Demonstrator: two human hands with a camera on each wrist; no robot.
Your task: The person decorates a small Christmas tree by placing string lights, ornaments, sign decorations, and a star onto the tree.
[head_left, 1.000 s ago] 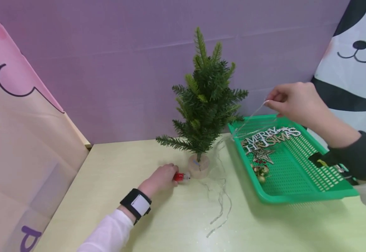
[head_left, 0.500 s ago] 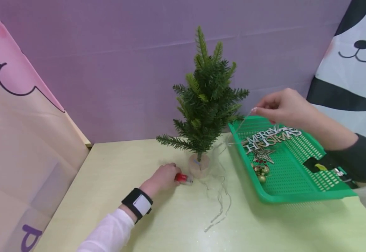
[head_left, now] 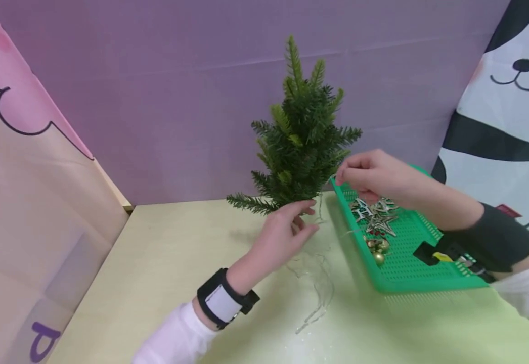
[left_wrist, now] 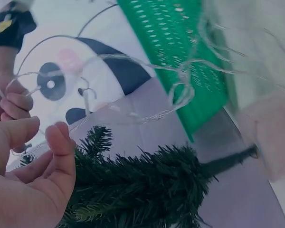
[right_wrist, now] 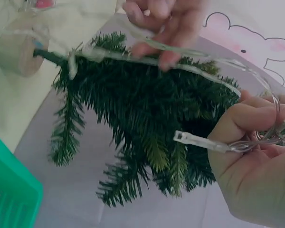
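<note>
Beside the lower branches of the tree (head_left: 302, 131), a clear light string (right_wrist: 204, 142) is pinched in the curled fingers of the right hand (head_left: 373, 177), with a bulb end seen sticking out past the thumb in the right wrist view. From that grip the string is run across the front of the tree to the left hand (head_left: 287, 232), which is raised at the lowest branches; the wire is touched by its fingertips (right_wrist: 168, 59), though whether it is gripped or only brushed cannot be told. More of the string is left loose on the table (head_left: 155, 263) below both hands. Just right of the tree, under the right hand, a green tray (head_left: 410, 263) is seen, with a star (head_left: 380, 222) and baubles (head_left: 377, 248) lying in it.
</note>
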